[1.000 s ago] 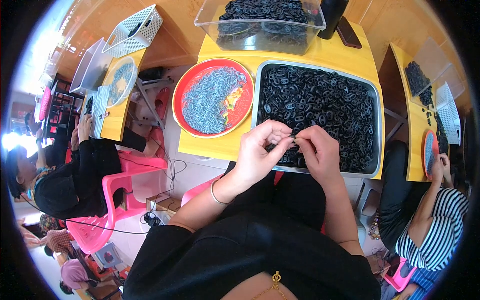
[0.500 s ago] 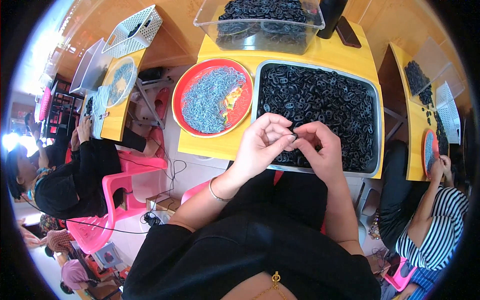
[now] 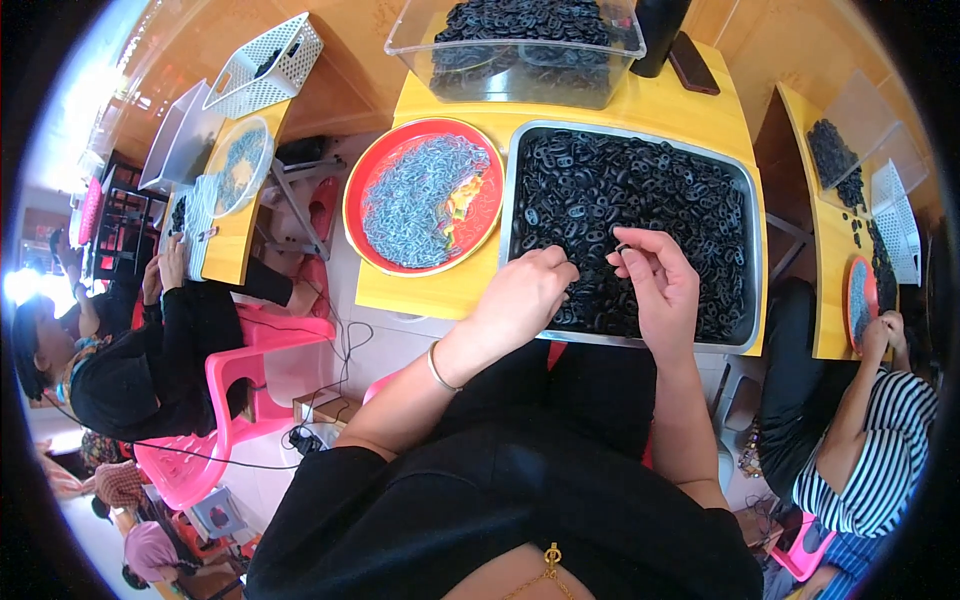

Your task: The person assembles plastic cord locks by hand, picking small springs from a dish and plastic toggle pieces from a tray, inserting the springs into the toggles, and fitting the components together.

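A metal tray [image 3: 757, 250] is filled with small black oval pieces [image 3: 640, 185], many with two holes. Over its near left corner, my left hand [image 3: 527, 292] is closed, fingers curled downward among the pieces; whatever they hold is hidden. To its right, my right hand [image 3: 660, 285] is raised above the tray with thumb and forefinger pinched on a small black piece [image 3: 619, 249], seen only in part. Left of the tray, a red round dish [image 3: 365, 165] carries a heap of thin, silvery-blue metal bits [image 3: 420, 200] and a patch of its yellow pattern shows.
Behind the tray stands a clear plastic bin [image 3: 520, 85] of more black pieces. A dark cylinder [image 3: 660, 35] and a dark flat phone-like object [image 3: 693, 62] lie at the table's [image 3: 430, 297] back right. People work at side tables left and right; a pink chair [image 3: 225, 400] stands at left.
My hands, together over the tray's near edge before, have parted. The left has turned down toward the black pieces; the right has shifted slightly right and up, still pinching.
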Demonstrator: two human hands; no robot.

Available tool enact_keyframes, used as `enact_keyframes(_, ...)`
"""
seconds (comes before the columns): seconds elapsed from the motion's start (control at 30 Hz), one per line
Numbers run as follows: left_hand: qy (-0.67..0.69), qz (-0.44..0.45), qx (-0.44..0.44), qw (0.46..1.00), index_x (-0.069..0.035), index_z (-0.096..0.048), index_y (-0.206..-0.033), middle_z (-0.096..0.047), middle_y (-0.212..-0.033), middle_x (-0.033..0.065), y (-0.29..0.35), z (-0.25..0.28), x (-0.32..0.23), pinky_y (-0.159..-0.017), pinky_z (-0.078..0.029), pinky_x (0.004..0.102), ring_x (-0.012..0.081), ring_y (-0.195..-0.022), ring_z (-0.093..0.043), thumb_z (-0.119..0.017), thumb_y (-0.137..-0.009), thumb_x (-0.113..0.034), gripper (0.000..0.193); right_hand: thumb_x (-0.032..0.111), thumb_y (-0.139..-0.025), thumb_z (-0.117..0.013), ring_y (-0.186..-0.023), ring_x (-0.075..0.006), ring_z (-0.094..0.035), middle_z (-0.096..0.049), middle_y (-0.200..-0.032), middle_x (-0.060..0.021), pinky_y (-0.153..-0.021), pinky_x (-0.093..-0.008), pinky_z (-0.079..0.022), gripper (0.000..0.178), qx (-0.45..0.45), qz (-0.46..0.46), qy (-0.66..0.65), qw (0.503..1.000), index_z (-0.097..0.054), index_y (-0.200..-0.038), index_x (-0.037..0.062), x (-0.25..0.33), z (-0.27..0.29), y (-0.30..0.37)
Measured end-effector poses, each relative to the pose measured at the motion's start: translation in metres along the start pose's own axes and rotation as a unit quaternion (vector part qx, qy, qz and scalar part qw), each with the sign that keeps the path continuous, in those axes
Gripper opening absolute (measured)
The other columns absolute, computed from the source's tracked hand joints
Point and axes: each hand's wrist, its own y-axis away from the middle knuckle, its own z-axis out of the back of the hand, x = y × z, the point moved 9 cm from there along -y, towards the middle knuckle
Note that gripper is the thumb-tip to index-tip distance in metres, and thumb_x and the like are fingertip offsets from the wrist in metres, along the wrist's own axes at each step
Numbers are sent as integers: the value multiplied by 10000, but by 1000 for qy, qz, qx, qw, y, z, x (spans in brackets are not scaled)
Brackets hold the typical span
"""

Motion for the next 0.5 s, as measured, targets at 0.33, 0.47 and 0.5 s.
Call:
enact_keyframes(0.33, -22, 37, 13, 999, -22, -565, -860, -535, -783, 125, -2, -7, 5, -686, -466, 406, 314, -802, -563, -612, -674, -54, 194, 2, -853, -520, -783, -99, -588, -600, -878, -59, -687, -215, -465, 142, 59, -23, -36, 997, -567, -986, -7, -7, -10, 2)
enact_keyframes(0.47, 70, 31, -39, 996, -24, -548, -756, -531, -715, 97, 0, 8, 4, -610, -482, 334, 239, -675, -584, -583, -677, 24, 99, 31, -870, -507, -787, -95, -587, -608, -862, -60, -684, -217, -465, 132, 116, -60, -30, 991, -579, -976, -5, -12, -18, 7)
enact_keyframes(0.5, 165, 66, -11, 984, -21, -548, -781, -543, -723, 72, 1, 4, 10, -598, -482, 306, 200, -649, -587, -592, -700, 41, 110, 23, -861, -520, -792, -92, -582, -605, -875, -61, -683, -214, -461, 131, 123, -51, -21, 991, -582, -973, -7, -12, -19, 7)
